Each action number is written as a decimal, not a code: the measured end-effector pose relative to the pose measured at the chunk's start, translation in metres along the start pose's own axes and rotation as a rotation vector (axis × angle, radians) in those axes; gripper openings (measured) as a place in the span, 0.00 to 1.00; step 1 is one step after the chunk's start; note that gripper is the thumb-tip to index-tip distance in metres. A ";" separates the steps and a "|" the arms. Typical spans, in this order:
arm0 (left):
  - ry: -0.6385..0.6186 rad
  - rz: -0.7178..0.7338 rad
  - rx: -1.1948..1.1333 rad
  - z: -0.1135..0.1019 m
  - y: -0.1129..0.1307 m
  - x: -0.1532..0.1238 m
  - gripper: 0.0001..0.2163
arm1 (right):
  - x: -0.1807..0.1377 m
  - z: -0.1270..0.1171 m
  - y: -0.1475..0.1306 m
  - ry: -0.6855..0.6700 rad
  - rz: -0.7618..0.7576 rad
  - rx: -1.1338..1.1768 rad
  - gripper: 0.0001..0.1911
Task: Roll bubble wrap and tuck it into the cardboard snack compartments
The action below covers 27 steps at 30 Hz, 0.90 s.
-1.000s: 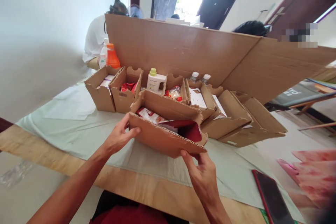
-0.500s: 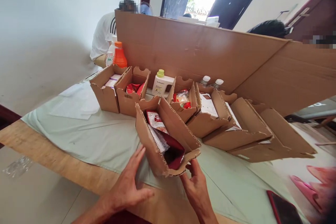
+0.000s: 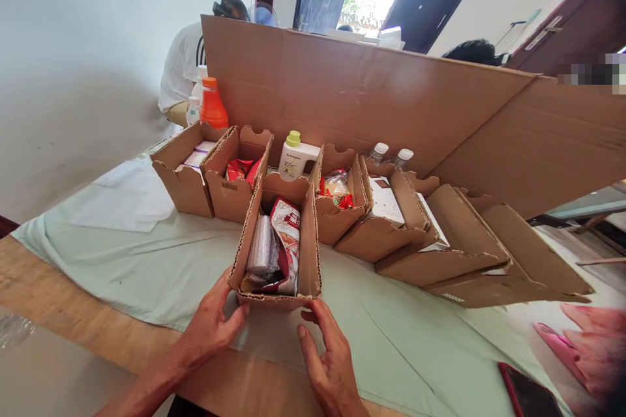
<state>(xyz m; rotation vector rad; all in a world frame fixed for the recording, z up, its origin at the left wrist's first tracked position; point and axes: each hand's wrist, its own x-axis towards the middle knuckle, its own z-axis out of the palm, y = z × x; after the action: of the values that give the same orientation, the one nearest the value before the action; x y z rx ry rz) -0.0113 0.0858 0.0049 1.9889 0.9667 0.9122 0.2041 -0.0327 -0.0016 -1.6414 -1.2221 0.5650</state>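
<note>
A narrow open-topped cardboard box (image 3: 313, 254) stands near the front of the cloth, its low front wall toward me. Inside it, a bubble-wrapped cylinder (image 3: 263, 249) lies on the left beside a red and white printed food pouch (image 3: 287, 225). My left hand (image 3: 215, 316) grips the box's front left corner, with the fingers along the side and the thumb at the front. At the front right corner, the fingers of my right hand (image 3: 325, 352) curl against the box, its thumb held lower and apart from the wall.
Behind stands a row of cardboard boxes (image 3: 229, 199) with packets and cartons, plus a white bottle (image 3: 296, 159) with a green cap. An orange bottle (image 3: 213, 104) is back left. A tall cardboard panel (image 3: 366, 94) closes the back. A phone (image 3: 531, 391) lies front right. People sit beyond.
The box has turned from slanting to nearly straight toward me and shifted left into the row's gap. My left hand has closed in on its corner; the right hand has moved left with it.
</note>
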 end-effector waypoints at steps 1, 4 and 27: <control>0.019 -0.004 0.007 0.000 0.000 0.005 0.23 | 0.007 0.002 -0.001 -0.015 0.027 0.043 0.25; 0.030 -0.052 0.020 0.004 -0.004 0.036 0.21 | 0.037 0.007 0.004 0.000 0.093 0.208 0.28; -0.132 -0.250 -0.070 0.001 -0.003 0.046 0.16 | 0.095 0.020 -0.039 -0.217 -0.102 -0.029 0.18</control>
<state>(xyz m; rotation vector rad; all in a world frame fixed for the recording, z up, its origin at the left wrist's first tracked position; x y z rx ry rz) 0.0097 0.1254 0.0151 1.7969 1.0645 0.6601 0.2071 0.0630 0.0416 -1.5623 -1.4696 0.6772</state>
